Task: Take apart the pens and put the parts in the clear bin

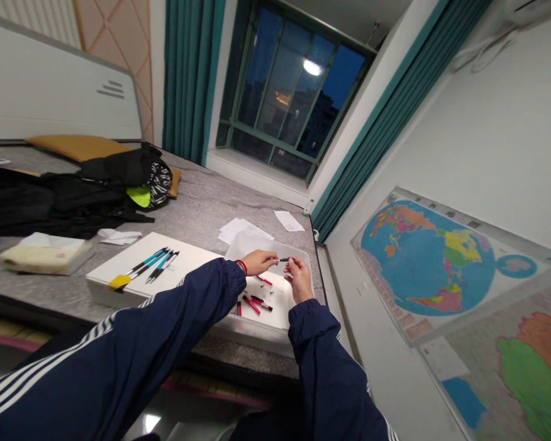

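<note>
Above a translucent plastic bin (305,246), both of my hands meet at a slim pen part (283,260) with a dark middle. My left hand (259,262), a red cord round its wrist, pinches the left end. The fingers of my right hand (299,279) close on the right end. Whether it is one piece or two joined pieces is too small to tell. Below my hands lie a red pen barrel (251,305), a black-and-red piece (261,303) and small loose bits. To the left, several blue-and-black pens (152,263) rest on a white box (193,246).
A yellow object (120,282) sits at the white box's front edge. White papers (244,230) lie behind the bin. Further left are a tissue pack (46,253) and black clothing (59,199). A wall with maps (427,251) bounds the right side.
</note>
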